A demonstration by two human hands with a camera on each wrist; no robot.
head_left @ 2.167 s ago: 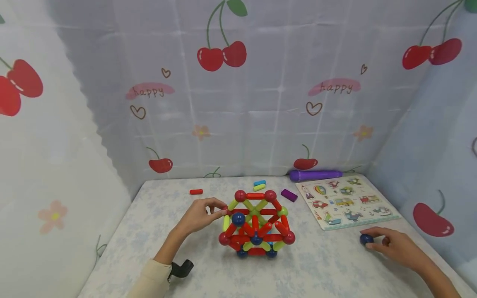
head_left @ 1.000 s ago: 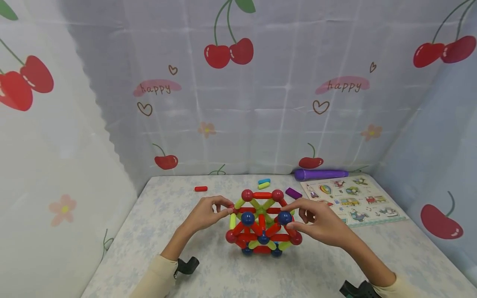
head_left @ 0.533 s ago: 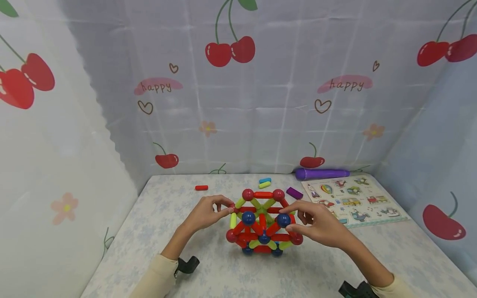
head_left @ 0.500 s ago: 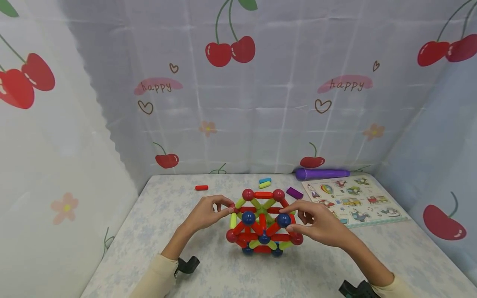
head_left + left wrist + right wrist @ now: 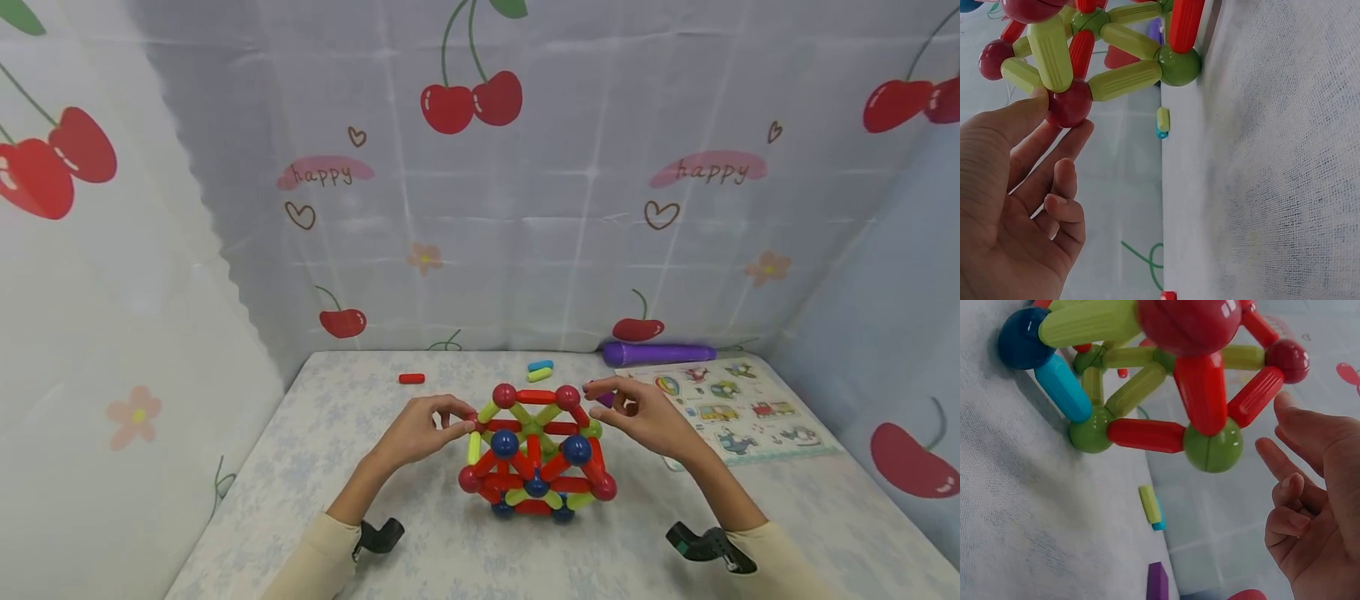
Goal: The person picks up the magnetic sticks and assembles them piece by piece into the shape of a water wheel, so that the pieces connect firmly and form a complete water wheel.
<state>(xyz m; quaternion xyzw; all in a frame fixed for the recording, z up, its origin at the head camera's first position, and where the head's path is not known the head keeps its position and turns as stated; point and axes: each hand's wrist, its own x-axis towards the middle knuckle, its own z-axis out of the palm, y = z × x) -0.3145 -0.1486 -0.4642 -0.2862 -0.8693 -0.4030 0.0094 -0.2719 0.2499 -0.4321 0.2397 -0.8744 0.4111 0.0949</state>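
A frame of red and yellow-green magnetic sticks joined by red, blue and green balls stands mid-table. My left hand pinches a red ball at the frame's upper left corner between thumb and forefinger. My right hand hovers at the upper right corner, beside the top red ball, holding nothing. In the right wrist view its fingers are spread and relaxed, a little apart from a red ball. A blue ball sits on the front right of the frame.
On the table behind the frame lie a red stick, a blue and a green stick and a purple block. A picture puzzle board and a purple tube are at the right. Cherry-print cloth walls surround the table.
My right hand brought a blue ball from the table's right to the frame's front right, let it go and rose to the top right corner. My left hand kept its pinch.
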